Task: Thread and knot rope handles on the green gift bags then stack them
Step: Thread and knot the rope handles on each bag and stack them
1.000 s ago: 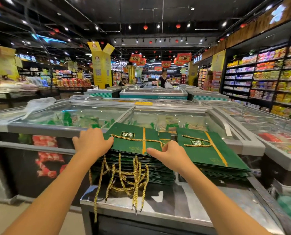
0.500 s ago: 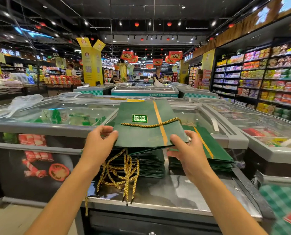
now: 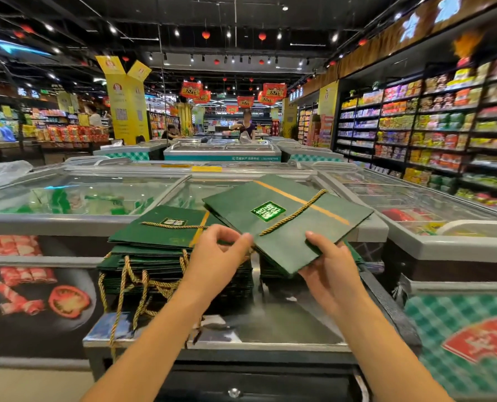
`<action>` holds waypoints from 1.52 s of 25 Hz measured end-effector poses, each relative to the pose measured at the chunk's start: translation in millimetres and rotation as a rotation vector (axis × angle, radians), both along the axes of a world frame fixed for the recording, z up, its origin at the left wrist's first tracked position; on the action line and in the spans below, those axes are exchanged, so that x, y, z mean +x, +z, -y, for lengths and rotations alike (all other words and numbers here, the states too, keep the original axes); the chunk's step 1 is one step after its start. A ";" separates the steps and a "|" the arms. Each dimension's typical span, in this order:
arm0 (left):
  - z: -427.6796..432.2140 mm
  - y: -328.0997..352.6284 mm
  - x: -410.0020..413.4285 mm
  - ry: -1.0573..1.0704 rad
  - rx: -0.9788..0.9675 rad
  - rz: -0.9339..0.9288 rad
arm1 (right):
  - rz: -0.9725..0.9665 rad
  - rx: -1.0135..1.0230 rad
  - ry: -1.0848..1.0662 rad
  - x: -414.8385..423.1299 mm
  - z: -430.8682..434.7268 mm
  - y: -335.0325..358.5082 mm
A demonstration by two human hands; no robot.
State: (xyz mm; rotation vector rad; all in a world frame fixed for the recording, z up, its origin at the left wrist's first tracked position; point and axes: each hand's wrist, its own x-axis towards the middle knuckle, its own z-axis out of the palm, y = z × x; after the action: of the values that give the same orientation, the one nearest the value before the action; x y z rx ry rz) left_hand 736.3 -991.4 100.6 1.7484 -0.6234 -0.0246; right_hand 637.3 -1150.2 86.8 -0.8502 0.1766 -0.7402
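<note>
SUPERMARKET FREEZER AISLE: A person's left hand (image 3: 218,253) pinches the near-left corner of a flat dark-green paper gift bag (image 3: 288,227) w/ thumb and fingertips. The right hand (image 3: 331,265) grips its near edge, thumb on top, fingers curled under. The bag is held off the surface, tilted. Its twisted gold rope handle (image 3: 293,213) lies across the face, crossing a gold stripe beside a green label.

Just to the left sits a stack of matching green bags (image 3: 160,232), w/ loose gold rope loops (image 3: 131,285) spilling over its front. A second stack (image 3: 270,268) is mostly hidden beneath the held bag. Both rest on a shiny metal-framed freezer lid (image 3: 285,326).

Beyond, glass-topped chest freezers (image 3: 82,195) run toward the back of the store. Packed snack shelves (image 3: 432,126) line the right wall, a yellow box-shaped pillar sign (image 3: 127,105) stands at left, and red banners (image 3: 274,90) hang from the black ceiling. Distant shoppers (image 3: 247,127) are too blurred for detail.
</note>
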 end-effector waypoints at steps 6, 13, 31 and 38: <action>-29.0 34.6 61.8 0.230 -0.003 0.091 | -0.119 0.072 0.072 -39.1 48.4 1.6; -26.7 32.4 60.7 -0.091 -0.111 -0.464 | -0.158 0.125 0.159 -50.5 58.5 -1.4; -8.9 -20.8 -14.3 -0.174 -0.153 -0.248 | -0.450 -0.266 -0.160 -56.0 82.0 -17.4; 20.6 -66.4 -18.6 -0.296 0.459 0.721 | -0.672 -0.594 -0.165 -60.1 81.6 -29.6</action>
State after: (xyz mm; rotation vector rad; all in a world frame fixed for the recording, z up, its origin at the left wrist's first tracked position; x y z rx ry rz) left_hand 717.7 -1012.0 34.2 2.0850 -1.4936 0.2892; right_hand 577.2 -1231.8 57.2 -1.6555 0.6525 -0.6413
